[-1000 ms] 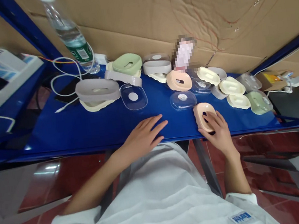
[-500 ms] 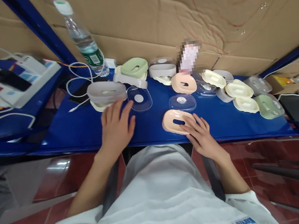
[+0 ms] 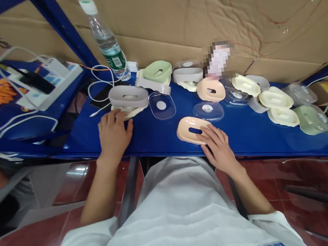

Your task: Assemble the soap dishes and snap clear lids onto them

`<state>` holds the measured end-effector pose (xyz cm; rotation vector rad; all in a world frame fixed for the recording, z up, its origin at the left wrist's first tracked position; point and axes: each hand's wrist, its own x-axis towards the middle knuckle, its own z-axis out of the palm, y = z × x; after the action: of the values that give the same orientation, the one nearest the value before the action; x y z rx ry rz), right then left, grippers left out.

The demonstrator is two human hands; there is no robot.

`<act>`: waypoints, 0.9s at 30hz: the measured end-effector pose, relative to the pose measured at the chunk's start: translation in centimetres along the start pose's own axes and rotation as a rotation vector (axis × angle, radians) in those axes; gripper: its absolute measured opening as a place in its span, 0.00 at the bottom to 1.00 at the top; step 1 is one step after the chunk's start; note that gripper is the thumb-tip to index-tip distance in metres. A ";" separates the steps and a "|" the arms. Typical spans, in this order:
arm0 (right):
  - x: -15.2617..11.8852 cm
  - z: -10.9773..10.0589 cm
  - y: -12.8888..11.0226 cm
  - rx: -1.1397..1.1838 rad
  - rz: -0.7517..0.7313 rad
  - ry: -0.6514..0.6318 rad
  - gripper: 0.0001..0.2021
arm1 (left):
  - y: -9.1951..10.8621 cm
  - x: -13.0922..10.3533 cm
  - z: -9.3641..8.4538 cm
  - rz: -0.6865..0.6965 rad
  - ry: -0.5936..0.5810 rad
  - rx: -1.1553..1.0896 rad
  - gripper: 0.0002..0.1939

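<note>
A peach oval soap-dish-like shell (image 3: 184, 130) with a dark slot lies near the table's front edge. My right hand (image 3: 219, 146) rests on its right end, fingers stretched over the rim. My left hand (image 3: 113, 134) is flat with the thumb apart, its fingertips at the cream tray (image 3: 134, 113) beneath a grey oval shell (image 3: 129, 97); whether they touch the tray, I cannot tell. Between the hands and farther back are a clear lid (image 3: 166, 105) with a round white sticker and a second clear lid (image 3: 215, 111). Behind that one sits another peach shell (image 3: 208, 89).
A water bottle (image 3: 112, 51) stands at the back left beside a white cable (image 3: 93, 78). Green (image 3: 159, 71) and grey (image 3: 188, 74) shells line the back. Several cream trays (image 3: 275, 98) lie to the right. A power strip (image 3: 42, 96) is on the left-hand table.
My left hand has moved left and in against the cream tray's front, away from the clear lid. My right hand stays on the peach shell. The view has shifted left.
</note>
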<state>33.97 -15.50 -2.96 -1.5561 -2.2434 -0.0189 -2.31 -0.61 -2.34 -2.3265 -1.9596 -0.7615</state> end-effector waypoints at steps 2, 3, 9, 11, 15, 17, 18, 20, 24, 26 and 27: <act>0.0 0.2 0.0 0.003 -0.007 0.010 0.22 | 0.3 -0.4 0.3 0.015 0.014 -0.001 0.13; 0.0 0.2 0.1 0.019 -0.011 0.023 0.22 | 0.5 -0.8 0.3 0.033 0.026 -0.013 0.10; -0.6 0.1 0.5 0.278 -0.032 0.142 0.26 | 0.6 -4.8 -1.3 0.298 -0.038 -0.205 0.04; -0.7 -0.2 0.1 0.368 -0.062 0.117 0.26 | 0.9 -6.3 -1.9 0.407 -0.124 -0.303 0.05; 0.1 -0.6 -1.4 0.417 -0.164 0.011 0.25 | 2.7 -8.1 -1.8 0.512 -0.225 -0.507 0.18; 0.9 -0.6 -2.1 0.369 -0.210 -0.025 0.24 | 3.7 -8.1 -1.2 0.510 -0.201 -0.580 0.32; 1.4 -0.5 -2.5 0.341 -0.229 -0.047 0.23 | 4.1 -7.9 -0.9 0.514 -0.199 -0.596 0.37; 2.3 -0.5 -2.8 0.301 -0.264 -0.104 0.24 | 4.7 -7.2 -0.5 0.562 -0.226 -0.568 0.40; 4.0 -0.8 -2.6 0.313 -0.310 -0.200 0.27 | 4.9 -6.3 -0.3 0.665 -0.232 -0.409 0.32; 4.7 -1.2 -1.8 0.318 -0.308 -0.226 0.25 | 4.9 -6.4 -0.3 0.642 -0.220 -0.372 0.31; 4.9 -1.4 -1.3 0.306 -0.292 -0.228 0.23 | 4.8 -6.5 -0.3 0.630 -0.224 -0.373 0.31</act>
<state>31.82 -11.91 0.21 -1.1109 -2.4886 0.4184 1.44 -7.80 -3.04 -3.1045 -1.0538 -0.8792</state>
